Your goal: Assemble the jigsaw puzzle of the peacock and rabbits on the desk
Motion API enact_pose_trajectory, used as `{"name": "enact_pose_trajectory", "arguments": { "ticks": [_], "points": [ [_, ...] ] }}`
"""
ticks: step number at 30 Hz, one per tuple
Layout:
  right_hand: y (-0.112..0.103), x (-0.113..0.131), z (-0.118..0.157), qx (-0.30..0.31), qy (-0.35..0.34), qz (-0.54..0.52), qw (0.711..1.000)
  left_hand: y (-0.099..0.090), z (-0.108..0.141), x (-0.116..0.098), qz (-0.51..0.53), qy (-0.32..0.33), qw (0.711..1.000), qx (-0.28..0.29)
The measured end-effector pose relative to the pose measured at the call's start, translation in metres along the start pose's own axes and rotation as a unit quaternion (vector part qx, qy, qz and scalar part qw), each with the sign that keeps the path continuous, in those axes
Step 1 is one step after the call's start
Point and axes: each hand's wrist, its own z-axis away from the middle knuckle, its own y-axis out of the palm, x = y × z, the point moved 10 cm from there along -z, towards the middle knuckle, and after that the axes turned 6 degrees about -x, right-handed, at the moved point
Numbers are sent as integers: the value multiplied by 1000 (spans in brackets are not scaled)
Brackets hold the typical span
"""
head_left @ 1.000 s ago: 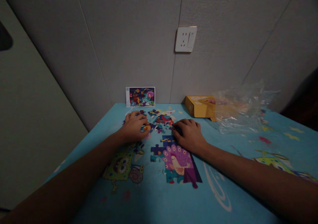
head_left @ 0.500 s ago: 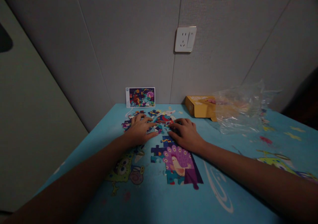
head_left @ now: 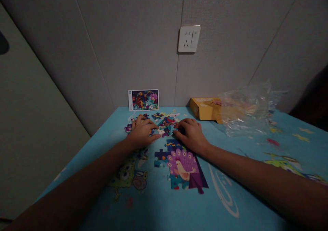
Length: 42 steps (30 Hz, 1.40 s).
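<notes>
Grey panelled wall [head_left: 128, 43] fills the back of the head view, with a white socket plate [head_left: 189, 39] fixed to it. Below it stretches a bench [head_left: 151, 210] in light blue, printed with cartoon figures. Loose puzzle pieces [head_left: 167, 121] lie in a cluster towards the far edge, between and under the two hands. Left of them, the left hand [head_left: 142, 133] rests palm down over some pieces, its grip loosely parted, thumb apart from the fingers — whether it has hold of a piece, I cannot tell. Across the cluster, the right hand [head_left: 191, 135] curves inward, fingers bent and thumb parted from them; what its grip holds, if anything, is hidden. Nearer the viewer lies a joined puzzle section [head_left: 183, 169] showing a purple peacock, just below the right hand. Against the wall leans a picture card [head_left: 144, 100]; to the right sits a yellow box [head_left: 207, 110] — partly behind a crumpled clear bag [head_left: 246, 111].
</notes>
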Motion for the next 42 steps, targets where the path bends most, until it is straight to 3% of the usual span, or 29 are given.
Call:
{"name": "enact_pose_trajectory", "arguments": {
  "ticks": [17,24,30,42],
  "points": [
    [-1,-9,0,-5,23,19,1000,-1,0,-5,56,6,998,4],
    [-1,-9,0,5,27,2,1000,-19,-1,-5,53,16,996,-65],
    [1,-10,0,12,29,-7,999,-45,1,24,-12,-86,985,-152],
    [-1,-7,-1,7,9,-20,1000,-29,1,31,2,-110,988,-105]
  ]
}}
